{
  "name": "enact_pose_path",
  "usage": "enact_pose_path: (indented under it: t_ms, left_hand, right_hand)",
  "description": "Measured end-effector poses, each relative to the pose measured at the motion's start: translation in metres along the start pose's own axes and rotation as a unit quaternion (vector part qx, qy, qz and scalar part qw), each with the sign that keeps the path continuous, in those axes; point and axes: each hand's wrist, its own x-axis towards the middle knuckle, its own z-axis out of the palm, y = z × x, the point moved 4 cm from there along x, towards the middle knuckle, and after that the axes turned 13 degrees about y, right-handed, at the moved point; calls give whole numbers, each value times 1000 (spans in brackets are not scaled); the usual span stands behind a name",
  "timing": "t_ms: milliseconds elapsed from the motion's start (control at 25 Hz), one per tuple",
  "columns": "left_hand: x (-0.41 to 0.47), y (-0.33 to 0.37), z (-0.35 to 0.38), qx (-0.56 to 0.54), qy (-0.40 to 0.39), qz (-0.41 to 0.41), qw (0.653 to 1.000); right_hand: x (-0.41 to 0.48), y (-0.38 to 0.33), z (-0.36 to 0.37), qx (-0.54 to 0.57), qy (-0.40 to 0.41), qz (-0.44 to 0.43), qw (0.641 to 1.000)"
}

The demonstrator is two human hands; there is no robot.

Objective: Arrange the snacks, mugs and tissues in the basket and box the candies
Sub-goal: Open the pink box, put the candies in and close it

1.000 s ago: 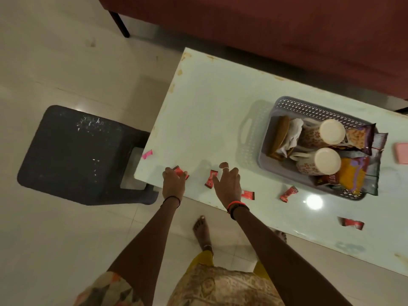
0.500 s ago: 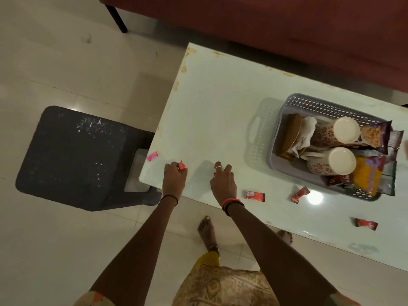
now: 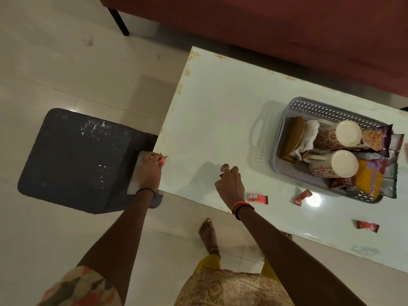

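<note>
Left hand (image 3: 150, 171) pinches pink candies (image 3: 162, 160) at the table (image 3: 220, 120) corner; right hand (image 3: 230, 186) curls round a dark candy (image 3: 221, 175).
Three wrapped candies (image 3: 257, 198) lie loose near the basket (image 3: 331, 109); best pinch each by its crimped end.

Colours here: the table (image 3: 220, 107) is a pale minty white with rusty brown blotches along the edges. The basket (image 3: 309, 104) is greyish lilac with a diamond lattice, and both mugs (image 3: 326, 138) are cream with little red flowers. Candies (image 3: 257, 198) are red, though the one poking out of the left hand (image 3: 150, 171) looks more pinkish-orange. Stool (image 3: 72, 157) is dark grey with white flecks, sofa (image 3: 287, 29) maroon, snack packets (image 3: 368, 180) purple and yellow.
</note>
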Motion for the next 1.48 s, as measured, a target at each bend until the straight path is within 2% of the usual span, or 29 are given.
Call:
enact_pose_path:
  t_ms: [240, 440, 600, 720, 840, 1040, 1160, 1280, 1400, 1480]
  left_hand:
    - [6, -1, 4, 34, -7, 30, 999]
    - [-2, 5, 1, 40, 18, 38, 998]
    - [-8, 40, 7, -26, 4, -2, 1000]
    - [-13, 89, 12, -116, 11, 13, 993]
    - [-22, 151, 21, -187, 18, 51, 981]
    - [-47, 260, 49, -237, -13, 104, 966]
    - [-65, 328, 66, -236, -26, 147, 960]
    - [-86, 399, 92, -253, -56, 162, 952]
    - [-104, 460, 120, -263, -72, 179, 945]
    - [-119, 500, 142, -253, -95, 187, 944]
  right_hand:
    - [3, 7, -13, 66, 9, 21, 998]
    - [-2, 17, -25, 131, 16, 48, 990]
    - [-2, 37, -44, 183, 40, 82, 979]
    - [7, 52, -69, 238, 83, 107, 962]
    - [18, 77, -105, 322, 141, 139, 926]
    - [40, 144, -185, 356, 258, 176, 881]
    - [49, 206, -236, 395, 339, 218, 826]
    - [50, 285, -282, 386, 417, 270, 777]
    - [56, 357, -305, 393, 415, 321, 755]
    - [61, 403, -311, 368, 393, 351, 766]
